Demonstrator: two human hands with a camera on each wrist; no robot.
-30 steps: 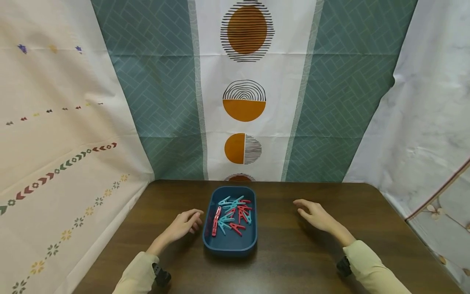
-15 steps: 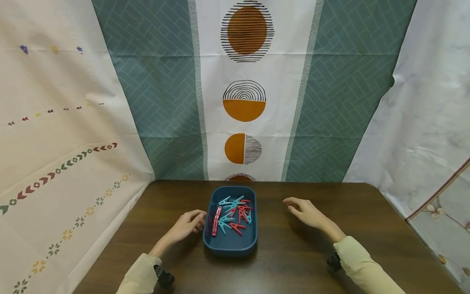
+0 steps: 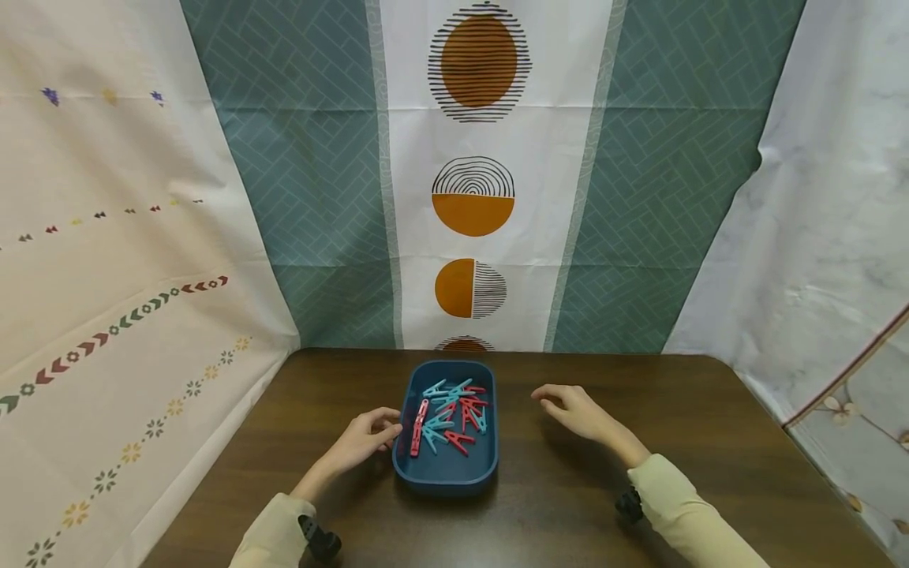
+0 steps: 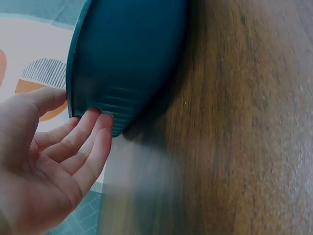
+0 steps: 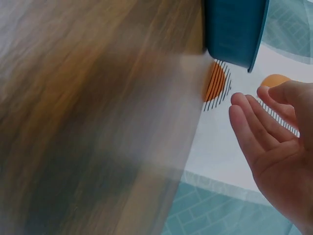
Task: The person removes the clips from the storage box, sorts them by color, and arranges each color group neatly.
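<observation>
L hand (image 3: 360, 438) lies relaxed w/ fingers loose, tips touching the left wall of the blue tray (image 3: 445, 476). R hand (image 3: 577, 412) hovers spread & loose, holding nothing, just off the tray's right side, not touching. Tray sits mid-table (image 3: 710, 442), nearer the far edge, w/ red & teal clothespins (image 3: 449, 414) piled inside. Patterned curtain (image 3: 476, 173) hangs behind the far edge.

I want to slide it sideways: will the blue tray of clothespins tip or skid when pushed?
The blue tray looks low and wide, so probably slides, not tips. It seems light plastic; loose clothespins may rattle. The left hand touches its wall, the right hand stays apart.
</observation>
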